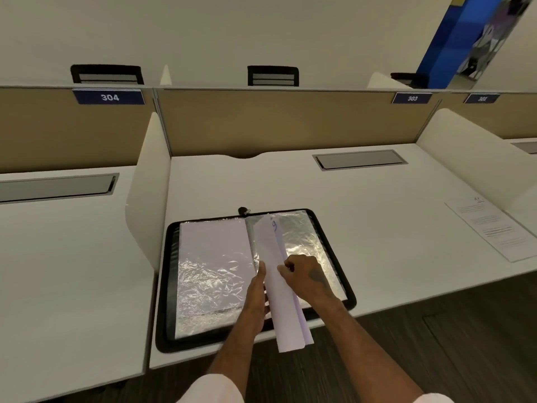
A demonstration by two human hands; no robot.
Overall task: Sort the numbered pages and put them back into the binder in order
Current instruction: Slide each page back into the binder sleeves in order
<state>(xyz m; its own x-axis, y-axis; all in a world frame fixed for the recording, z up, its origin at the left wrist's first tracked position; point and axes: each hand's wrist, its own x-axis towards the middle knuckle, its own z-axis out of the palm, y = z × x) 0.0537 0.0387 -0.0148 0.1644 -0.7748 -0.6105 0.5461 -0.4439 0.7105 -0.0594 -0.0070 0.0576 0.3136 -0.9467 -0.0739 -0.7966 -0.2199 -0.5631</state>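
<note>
On the desk (377,216), over the open binder (166,286), your right hand (305,274) pinches the pages (283,309), left hand (255,295) flat alongside.

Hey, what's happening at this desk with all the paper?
A person holds a small bundle of white pages over an open black binder that lies flat on the desk. The right hand pinches the pages, and the left hand lies straight-fingered against their left side. The binder's plastic sleeves are showing. One more printed sheet lies apart near the desk's right edge.
</note>
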